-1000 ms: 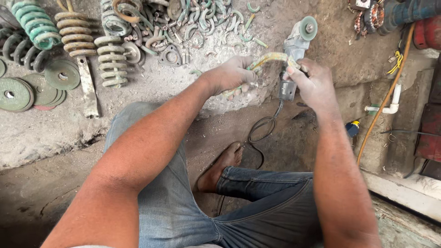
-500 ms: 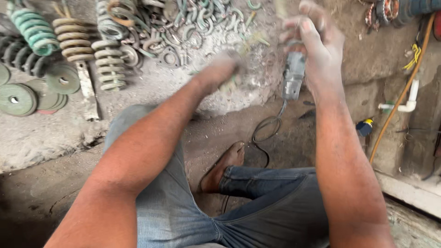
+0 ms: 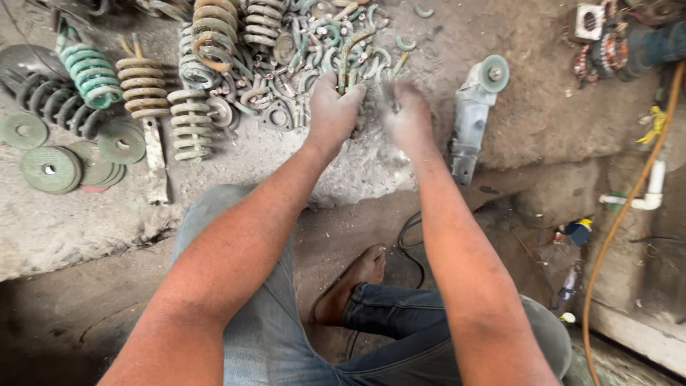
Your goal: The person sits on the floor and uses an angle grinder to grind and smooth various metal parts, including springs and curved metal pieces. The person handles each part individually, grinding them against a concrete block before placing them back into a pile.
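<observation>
Left hand [image 3: 331, 107] clasped curved metal hook [image 3: 349, 53] at heap's near edge. Right hand [image 3: 406, 114] blurred just beside, grip unclear. Angle grinder [image 3: 471, 118] lay right of right hand, untouched.

1. Left hand [image 3: 332, 114], right hand [image 3: 409, 118]: side by side, fingers in a pile of curved metal hooks [image 3: 343, 50].
2. Grey angle grinder [image 3: 473, 118]: just right of the right hand.
3. Coil springs [image 3: 143, 86]: left of the left hand.

Both arms outstretched — left hand [image 3: 330, 114], right hand [image 3: 409, 118] close together.
</observation>
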Motion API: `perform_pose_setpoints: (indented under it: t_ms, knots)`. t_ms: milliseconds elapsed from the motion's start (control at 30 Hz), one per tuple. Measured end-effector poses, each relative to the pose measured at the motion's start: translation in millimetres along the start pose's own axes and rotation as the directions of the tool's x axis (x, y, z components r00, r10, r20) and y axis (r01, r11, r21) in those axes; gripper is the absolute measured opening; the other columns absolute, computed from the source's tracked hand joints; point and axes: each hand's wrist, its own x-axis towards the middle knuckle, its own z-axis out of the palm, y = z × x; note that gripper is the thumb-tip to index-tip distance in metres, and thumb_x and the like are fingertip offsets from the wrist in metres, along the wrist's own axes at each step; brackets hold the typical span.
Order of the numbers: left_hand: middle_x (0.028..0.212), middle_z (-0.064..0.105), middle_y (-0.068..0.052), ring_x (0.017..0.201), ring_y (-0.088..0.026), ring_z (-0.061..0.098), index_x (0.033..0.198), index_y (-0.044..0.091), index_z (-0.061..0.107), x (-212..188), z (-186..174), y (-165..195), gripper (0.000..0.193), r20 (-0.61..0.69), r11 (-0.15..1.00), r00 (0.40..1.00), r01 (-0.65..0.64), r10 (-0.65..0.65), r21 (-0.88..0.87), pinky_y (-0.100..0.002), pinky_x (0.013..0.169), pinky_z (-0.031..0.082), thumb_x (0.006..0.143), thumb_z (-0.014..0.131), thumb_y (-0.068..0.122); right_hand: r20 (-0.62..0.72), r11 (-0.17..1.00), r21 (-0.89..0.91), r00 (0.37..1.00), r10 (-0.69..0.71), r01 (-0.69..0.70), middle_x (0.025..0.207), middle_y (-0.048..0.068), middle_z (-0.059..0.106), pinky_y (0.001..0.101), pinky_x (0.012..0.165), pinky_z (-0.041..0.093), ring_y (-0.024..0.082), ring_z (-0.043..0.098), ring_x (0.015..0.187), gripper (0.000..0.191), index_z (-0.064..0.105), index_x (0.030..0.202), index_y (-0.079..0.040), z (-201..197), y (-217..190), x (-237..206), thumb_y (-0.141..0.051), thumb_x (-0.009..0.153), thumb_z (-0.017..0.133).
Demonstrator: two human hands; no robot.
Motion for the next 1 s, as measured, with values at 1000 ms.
perform_pose_setpoints:
  t_ms: [1000]
  knots:
    - [0.093,0.07,-0.023,0.091,-0.043,0.069,0.112,0.005,0.067,0,21,-18,0.031,0.219,0.739,0.937,-0.348,0.27,0.577,-0.052,0.085,0.054,0.084,0.066,0.017,-0.068,0.943,-0.334,0.998,-0.019,-0.005,0.109,0.016,0.076,0.0385,0.093,0.056,0.023,0.074,0.101,0.037,0.072,0.125,-0.003,-283,79,-84,-0.022,0.094,0.077]
